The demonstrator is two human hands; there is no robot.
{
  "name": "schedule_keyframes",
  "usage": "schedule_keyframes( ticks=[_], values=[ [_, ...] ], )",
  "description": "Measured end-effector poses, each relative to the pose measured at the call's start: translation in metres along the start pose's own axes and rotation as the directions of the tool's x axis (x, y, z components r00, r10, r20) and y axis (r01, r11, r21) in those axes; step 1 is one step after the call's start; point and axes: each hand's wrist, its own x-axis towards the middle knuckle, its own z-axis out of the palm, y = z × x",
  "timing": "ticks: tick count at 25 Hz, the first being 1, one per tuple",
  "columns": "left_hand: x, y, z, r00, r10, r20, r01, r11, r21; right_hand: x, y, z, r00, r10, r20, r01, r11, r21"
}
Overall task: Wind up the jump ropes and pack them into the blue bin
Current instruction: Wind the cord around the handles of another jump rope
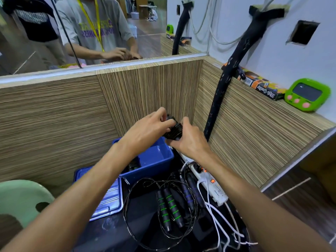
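Observation:
Above the blue bin (158, 160) I hold a wound black jump rope bundle (173, 130) in both hands. My left hand (147, 127) pinches its upper left end, and my right hand (189, 137) grips its right side from below. Another wound rope (133, 165) lies inside the bin, partly hidden by my left forearm. On the dark surface in front lie a rope with green-striped handles (168, 207) and one with blue-striped handles (190, 191), their thin black cords loose in loops.
The bin's blue lid (107, 202) lies left of the loose ropes. A white power strip (211, 186) with white cables sits at the right. Wood-grain partition walls enclose the corner. A black padded pole (218, 99), a green timer (307, 94) and a pale green stool (20, 199) stand nearby.

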Motion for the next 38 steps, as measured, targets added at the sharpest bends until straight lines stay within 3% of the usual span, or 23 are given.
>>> schedule_keyframes(
  ticks=[3, 5, 9, 12, 15, 19, 25, 28, 32, 34, 35, 36, 38],
  values=[
    [0.004, -0.011, -0.002, 0.987, 0.133, 0.088, -0.144, 0.982, 0.125, -0.003, -0.001, 0.005, 1.000, -0.019, 0.010, 0.020, 0.999, -0.031],
    [0.006, -0.017, -0.001, 0.982, 0.134, 0.136, -0.154, 0.976, 0.156, -0.005, -0.004, 0.008, 1.000, -0.027, 0.011, 0.028, 0.997, -0.076],
    [0.007, -0.015, 0.011, 0.987, -0.030, 0.156, 0.048, 0.992, -0.115, -0.004, -0.011, 0.016, 0.995, -0.085, 0.044, 0.093, 0.968, -0.232],
    [0.006, -0.005, 0.020, 0.954, -0.238, 0.181, 0.287, 0.896, -0.340, -0.002, -0.009, 0.023, 0.996, -0.058, 0.062, 0.072, 0.967, -0.244],
    [0.004, 0.012, 0.029, 0.952, -0.301, 0.062, 0.306, 0.905, -0.297, 0.001, -0.008, 0.025, 1.000, -0.006, 0.017, 0.008, 0.995, -0.096],
    [-0.005, 0.033, 0.030, 0.949, -0.286, -0.133, 0.222, 0.905, -0.362, 0.014, -0.002, 0.019, 0.997, 0.071, 0.023, -0.067, 0.989, -0.132],
    [-0.028, 0.047, 0.034, 0.953, -0.278, -0.121, 0.208, 0.889, -0.408, 0.016, 0.006, 0.021, 0.977, 0.202, 0.071, -0.195, 0.976, -0.092],
    [-0.039, 0.040, 0.031, 0.954, -0.281, -0.101, 0.223, 0.896, -0.385, 0.015, 0.010, 0.018, 0.983, 0.149, 0.109, -0.144, 0.988, -0.054],
    [-0.056, 0.018, 0.025, 0.933, -0.345, -0.104, 0.291, 0.890, -0.351, 0.024, 0.019, -0.003, 0.996, 0.030, 0.087, -0.013, 0.982, -0.190],
    [-0.058, 0.015, 0.028, 0.886, -0.449, -0.113, 0.341, 0.797, -0.498, 0.021, 0.016, -0.001, 0.996, 0.058, 0.062, -0.050, 0.992, -0.118],
    [-0.056, 0.017, 0.031, 0.840, -0.532, -0.112, 0.366, 0.706, -0.607, 0.018, 0.012, 0.004, 0.996, 0.079, 0.051, -0.076, 0.995, -0.058],
    [-0.052, 0.022, 0.034, 0.763, -0.639, -0.097, 0.384, 0.568, -0.728, 0.016, 0.007, 0.010, 0.995, 0.090, 0.047, -0.090, 0.996, -0.011],
    [-0.039, 0.033, 0.032, 0.532, -0.845, 0.053, 0.360, 0.169, -0.917, 0.009, -0.002, 0.023, 0.995, 0.093, 0.043, -0.095, 0.995, 0.035]
  ],
)
